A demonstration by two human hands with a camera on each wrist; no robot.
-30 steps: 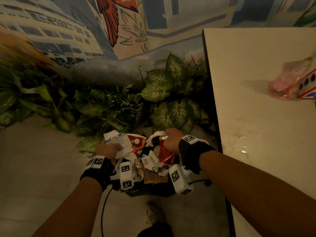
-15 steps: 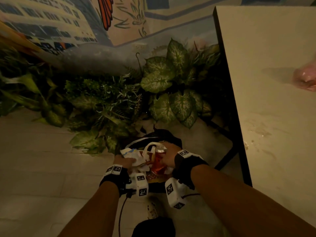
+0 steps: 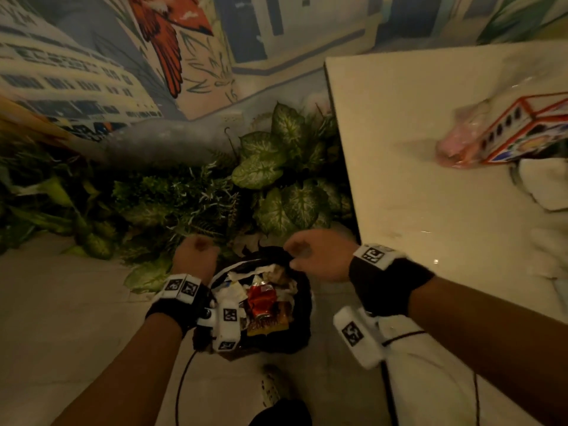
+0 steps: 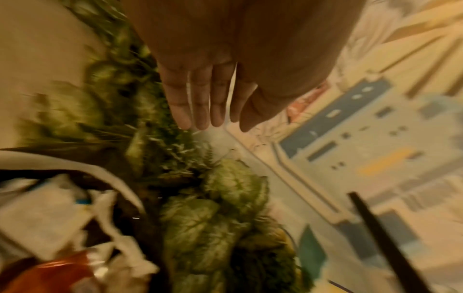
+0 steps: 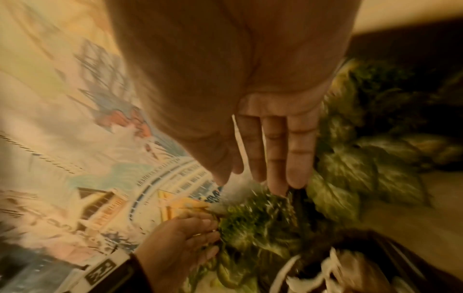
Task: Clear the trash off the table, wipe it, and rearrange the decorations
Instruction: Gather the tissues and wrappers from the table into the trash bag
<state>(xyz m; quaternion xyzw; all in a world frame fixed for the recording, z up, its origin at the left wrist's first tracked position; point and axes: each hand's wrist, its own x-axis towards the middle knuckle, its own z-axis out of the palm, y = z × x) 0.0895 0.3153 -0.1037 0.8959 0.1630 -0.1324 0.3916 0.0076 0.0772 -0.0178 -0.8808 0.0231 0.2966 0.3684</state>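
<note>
- The trash [image 3: 261, 298] sits crumpled in a black-lined bin [image 3: 302, 305] on the floor, off the near-left corner of the table [image 3: 430, 195]: white paper scraps around a red wrapper.
- Both hands hang just above the bin's far rim and hold nothing. In the wrist views the left hand [image 3: 196, 256] and the right hand [image 3: 316, 256] each show straight, relaxed fingers.
- Whether the right hand touches the liner's edge, I cannot tell.
- What remains lies up and to the right of the hands: a pink plastic bag [image 3: 458, 142] and a patterned box [image 3: 528, 130] touching it at the table's right edge, with white cloth [image 3: 547, 186] just nearer.
- The right hand is the nearer one to these, so I judge the next reach falls to it, across the table's left edge.
- Wet spots [image 3: 430, 241] glint near the table's near-left corner, so wiping is likely not done.
</note>
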